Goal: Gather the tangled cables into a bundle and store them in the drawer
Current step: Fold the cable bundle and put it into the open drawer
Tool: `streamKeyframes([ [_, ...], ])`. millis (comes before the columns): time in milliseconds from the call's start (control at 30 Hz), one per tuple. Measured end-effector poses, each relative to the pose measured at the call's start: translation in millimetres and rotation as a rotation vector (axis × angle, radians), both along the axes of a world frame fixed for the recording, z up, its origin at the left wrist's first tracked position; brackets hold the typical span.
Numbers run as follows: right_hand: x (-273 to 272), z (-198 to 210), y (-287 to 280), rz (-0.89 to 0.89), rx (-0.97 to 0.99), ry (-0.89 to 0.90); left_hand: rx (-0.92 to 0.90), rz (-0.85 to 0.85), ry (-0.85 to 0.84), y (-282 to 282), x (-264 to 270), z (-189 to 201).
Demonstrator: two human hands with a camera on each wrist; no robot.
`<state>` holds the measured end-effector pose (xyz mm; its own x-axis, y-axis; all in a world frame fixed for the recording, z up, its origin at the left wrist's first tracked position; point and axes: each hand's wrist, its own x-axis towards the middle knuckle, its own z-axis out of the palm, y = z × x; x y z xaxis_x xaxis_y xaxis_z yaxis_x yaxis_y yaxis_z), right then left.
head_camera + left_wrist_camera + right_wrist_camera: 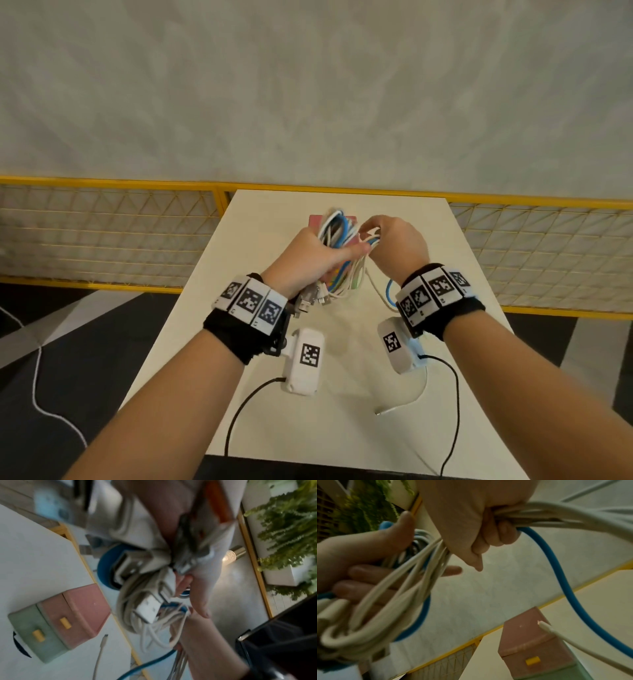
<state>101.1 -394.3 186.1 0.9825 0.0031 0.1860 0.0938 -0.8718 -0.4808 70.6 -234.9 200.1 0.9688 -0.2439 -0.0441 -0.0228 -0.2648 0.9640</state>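
Head view: the cables [337, 236], white ones with a blue one among them, are up off the table [342, 359] in a looped bunch, right over the little drawer box [317, 221]. The left hand [308, 260] has its fingers wrapped round the coil, plug ends poking out below the palm. The right hand [394, 243] is curled round the strands leading off the coil. One white tail [404, 401] trails down onto the table, and a blue loop [390, 289] hangs by the right wrist. So gathering looks unfinished. Both drawers [56, 626] with yellow knobs look closed, so next: wind in those tails, then free a hand to open one.
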Motion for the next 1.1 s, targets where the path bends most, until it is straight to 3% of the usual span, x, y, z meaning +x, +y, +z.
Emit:
streamKeyframes([
  [300, -7.1, 2.0, 3.3, -0.008, 0.043, -0.007, 0.074, -0.074, -0.015, -8.3, -3.3, -10.4],
  [467, -8.9, 6.4, 3.1, 0.218, 0.266, -0.042, -0.005, 0.048, -0.038, -13.3, -5.6, -18.9],
  [567, -16.5, 9.7, -6.9, 0.384, 0.408, 0.016, -0.153, 0.101, -0.010, -8.6, -6.4, -15.3],
  [667, -25.5, -3.5, -20.4, 0.440, 0.486, 0.123, -0.386, 0.200, 0.092, 1.1, -3.5, -7.3],
  [800, -33.3, -16.9, -24.0, 0.453, 0.602, 0.168, -0.673, 0.078, 0.215, 7.9, 0.7, -4.0],
  [867, -35.5, -10.1, -20.1, 0.404, 0.690, 0.137, -0.585, 0.112, 0.187, 7.9, 2.5, -3.6],
  [967, -40.9, 2.8, -11.0, 0.347, 0.816, 0.057, -0.139, 0.261, -0.001, 6.9, 4.9, -3.8],
  [1033, -43.5, 6.5, -2.6, 0.314, 0.715, -0.034, -0.105, 0.271, -0.069, 5.3, 5.1, -4.0],
  [1100, -45.3, 6.8, 4.0, 0.269, 0.496, -0.107, -0.111, 0.216, -0.086, 0.9, 1.7, -4.1],
])
